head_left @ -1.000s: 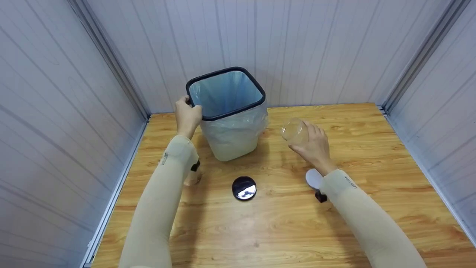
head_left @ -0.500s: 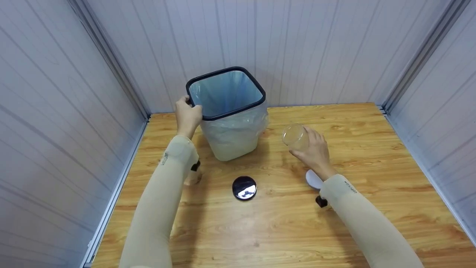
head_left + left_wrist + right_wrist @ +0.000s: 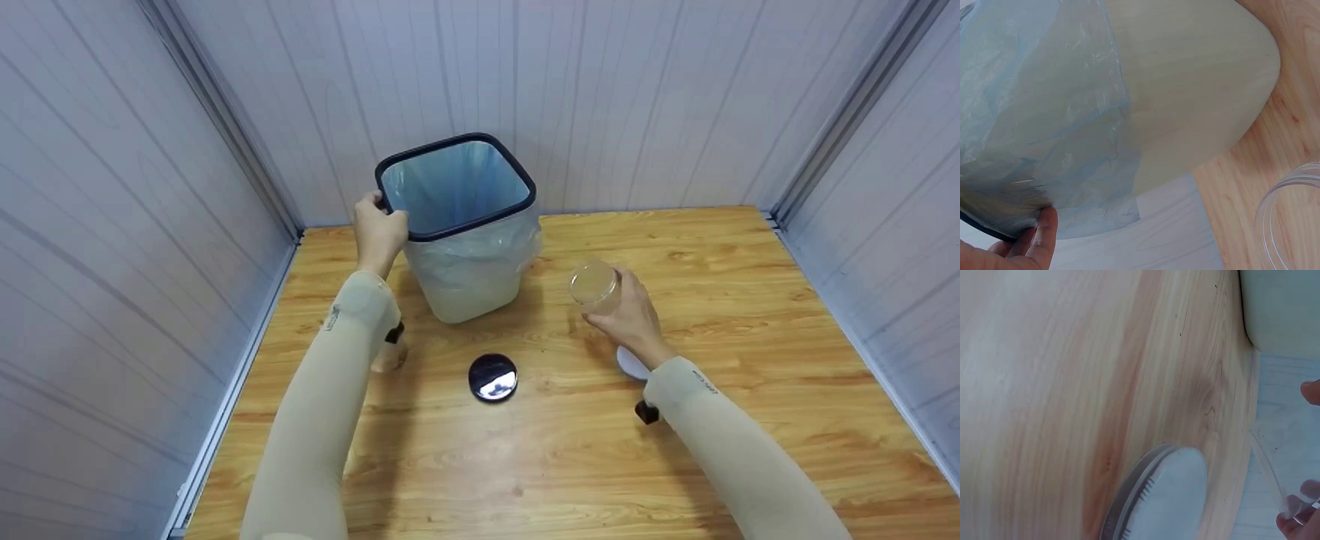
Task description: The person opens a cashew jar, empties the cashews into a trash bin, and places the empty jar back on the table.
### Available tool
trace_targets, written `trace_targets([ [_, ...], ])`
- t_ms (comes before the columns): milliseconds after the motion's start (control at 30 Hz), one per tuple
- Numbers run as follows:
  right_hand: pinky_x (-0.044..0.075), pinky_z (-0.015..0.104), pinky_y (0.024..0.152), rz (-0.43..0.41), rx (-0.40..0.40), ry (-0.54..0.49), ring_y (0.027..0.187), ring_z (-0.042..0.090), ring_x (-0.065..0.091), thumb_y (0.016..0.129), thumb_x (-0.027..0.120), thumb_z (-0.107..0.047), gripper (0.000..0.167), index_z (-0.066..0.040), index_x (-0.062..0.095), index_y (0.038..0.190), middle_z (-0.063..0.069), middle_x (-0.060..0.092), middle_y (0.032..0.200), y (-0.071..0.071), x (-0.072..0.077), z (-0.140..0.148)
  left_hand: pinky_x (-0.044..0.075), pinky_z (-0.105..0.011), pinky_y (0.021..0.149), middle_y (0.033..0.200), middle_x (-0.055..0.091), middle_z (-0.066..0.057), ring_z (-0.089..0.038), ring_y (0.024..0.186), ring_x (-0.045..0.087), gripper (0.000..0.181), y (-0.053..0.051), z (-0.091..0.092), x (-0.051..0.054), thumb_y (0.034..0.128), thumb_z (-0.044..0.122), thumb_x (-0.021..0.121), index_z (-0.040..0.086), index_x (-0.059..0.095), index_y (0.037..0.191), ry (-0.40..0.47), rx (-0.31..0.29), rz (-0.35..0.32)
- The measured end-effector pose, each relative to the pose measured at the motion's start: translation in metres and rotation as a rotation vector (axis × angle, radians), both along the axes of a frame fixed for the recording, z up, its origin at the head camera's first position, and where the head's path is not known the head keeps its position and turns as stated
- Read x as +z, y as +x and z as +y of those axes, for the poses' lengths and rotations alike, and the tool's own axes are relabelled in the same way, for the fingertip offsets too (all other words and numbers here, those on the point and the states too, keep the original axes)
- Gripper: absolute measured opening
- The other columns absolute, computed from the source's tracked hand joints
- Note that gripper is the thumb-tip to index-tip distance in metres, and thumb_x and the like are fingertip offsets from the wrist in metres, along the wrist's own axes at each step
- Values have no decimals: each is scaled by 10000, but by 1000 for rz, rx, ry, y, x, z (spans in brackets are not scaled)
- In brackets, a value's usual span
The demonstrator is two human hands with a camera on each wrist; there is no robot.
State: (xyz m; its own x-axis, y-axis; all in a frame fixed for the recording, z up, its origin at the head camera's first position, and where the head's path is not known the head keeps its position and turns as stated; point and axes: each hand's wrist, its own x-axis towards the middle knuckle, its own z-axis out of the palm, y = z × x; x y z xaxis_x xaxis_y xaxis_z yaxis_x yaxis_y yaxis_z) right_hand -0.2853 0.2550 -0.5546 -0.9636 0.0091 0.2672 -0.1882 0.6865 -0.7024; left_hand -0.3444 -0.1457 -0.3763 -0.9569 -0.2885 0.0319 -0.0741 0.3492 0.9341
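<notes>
My left hand (image 3: 381, 234) grips the black rim (image 3: 472, 227) of a pale trash bin (image 3: 474, 296) at its near left corner. Inside the bin is a bluish plastic bag (image 3: 457, 180), folded down over the outside; its wrinkled overhang (image 3: 1072, 112) fills much of the left wrist view. To the right of the bin, my right hand (image 3: 632, 313) holds a clear plastic jar (image 3: 594, 285) above the table, its round end turned up and toward the left. In the right wrist view, fingertips (image 3: 1311, 489) lie against the jar's see-through wall (image 3: 1280, 455).
A glossy black round lid (image 3: 493, 378) lies on the wooden table (image 3: 555, 450) in front of the bin. A white round lid (image 3: 1171, 495) with a ridged edge is below my right wrist. Another clear container (image 3: 1266, 225) stands beside my left forearm, partly hidden. Pale walls (image 3: 600, 105) enclose the table.
My right hand has lowered slightly toward me with the clear jar, whose round end now faces more upward. The left hand and the bin stay where they were.
</notes>
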Motion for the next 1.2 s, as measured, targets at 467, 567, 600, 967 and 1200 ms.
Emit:
trace_targets([
  [467,401,644,1243,-123,67,-148,1497,535,450,814,946,-133,1000,45,319,1572,351,419,1618,2,-5,-5,459,-393,1244,1643,491,-230,-314,1543,469,603,0,0,-1,1034,14,510,-31,415,1628,-1,-7,5],
  [567,386,637,1259,-138,130,-208,1539,530,404,834,936,-115,962,49,311,1547,362,391,1633,3,-8,-6,459,-392,1242,1632,499,-236,-312,1532,477,615,-1,-1,-2,1021,9,514,-41,415,1626,-6,-4,12],
  [600,381,636,1263,-143,146,-226,1547,521,397,837,935,-114,952,41,314,1542,356,393,1633,4,-9,-6,459,-392,1242,1629,500,-239,-311,1530,478,621,-1,-1,-2,1017,7,515,-46,413,1627,-8,-3,15],
  [967,391,601,1268,-202,201,-301,1552,479,420,806,968,-107,958,43,349,1522,348,443,1620,5,-17,-8,455,-391,1245,1634,499,-237,-304,1530,478,641,-3,-3,-3,1004,14,534,-50,412,1630,-21,1,21],
  [1200,346,597,1297,-224,231,-292,1558,459,419,805,973,-121,972,31,354,1540,322,460,1628,6,-18,-9,460,-389,1242,1638,499,-230,-301,1534,479,629,-3,-3,-3,1015,15,523,-38,416,1632,-8,-2,17],
])
